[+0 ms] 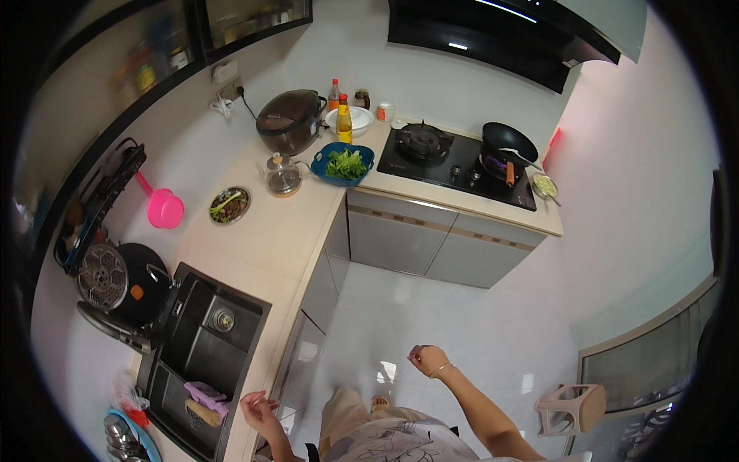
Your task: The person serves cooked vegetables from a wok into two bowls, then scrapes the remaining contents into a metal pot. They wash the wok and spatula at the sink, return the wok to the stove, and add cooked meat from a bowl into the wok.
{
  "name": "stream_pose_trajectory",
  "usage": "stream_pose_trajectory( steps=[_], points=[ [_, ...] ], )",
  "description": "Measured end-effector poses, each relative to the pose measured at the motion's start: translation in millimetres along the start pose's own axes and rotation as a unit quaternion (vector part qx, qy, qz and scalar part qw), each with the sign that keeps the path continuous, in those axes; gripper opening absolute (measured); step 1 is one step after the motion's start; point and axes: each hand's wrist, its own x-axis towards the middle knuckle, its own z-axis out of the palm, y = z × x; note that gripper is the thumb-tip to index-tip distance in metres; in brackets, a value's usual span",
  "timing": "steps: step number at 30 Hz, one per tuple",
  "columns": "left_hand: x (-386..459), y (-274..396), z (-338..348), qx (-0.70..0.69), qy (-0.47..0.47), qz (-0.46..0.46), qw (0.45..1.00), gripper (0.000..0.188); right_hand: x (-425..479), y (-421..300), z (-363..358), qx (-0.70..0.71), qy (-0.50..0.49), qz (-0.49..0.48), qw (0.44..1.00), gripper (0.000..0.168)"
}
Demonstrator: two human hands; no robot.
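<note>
My left hand [260, 409] hovers near the front edge of the dark sink [202, 346], fingers loosely bent and apart, with nothing in it. Nearest to it are a purple cloth [206, 395] and a tan sponge-like pad [202, 412] on the sink's near part. Over the floor, my right hand [428, 359] is curled into a loose fist, a thin bracelet at its wrist; I see nothing in it. Farther off on the counter [277, 242] stand a blue basket [319, 172] of leafy greens [346, 165], a plate of scallions and brown pieces [230, 205] and a glass teapot [283, 179].
A black wok [502, 138] with a spatula [510, 173] stands on the gas stove [456, 193]; a small bowl [545, 186] sits right of it. The rice cooker [288, 121] and a sauce bottle [343, 121] are at the back corner. A plastic stool [589, 398] stands right.
</note>
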Motion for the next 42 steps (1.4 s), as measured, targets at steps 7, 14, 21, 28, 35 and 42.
stream_pose_trajectory(
  steps=[7,14,21,28,35,42],
  points=[
    [83,-31,175,0.037,-0.190,-0.071,0.979,0.010,90,46,-49,0.070,0.158,0.061,0.983,0.019],
    [169,-16,374,-0.006,-0.362,-0.067,0.930,0.009,175,72,-143,0.166,0.229,0.169,0.944,0.017],
    [237,4,513,0.028,-0.424,-0.050,0.904,0.009,347,55,-265,0.415,0.299,0.110,0.852,0.018],
    [251,13,577,0.173,-0.313,-0.079,0.930,0.007,578,126,-395,0.502,0.329,-0.029,0.799,0.022],
    [247,29,620,0.196,-0.270,-0.173,0.927,0.009,813,175,-470,0.325,0.353,0.009,0.877,0.013],
    [271,26,646,0.257,-0.274,-0.245,0.894,0.013,939,182,-445,0.388,0.328,0.105,0.855,0.019]
  ],
)
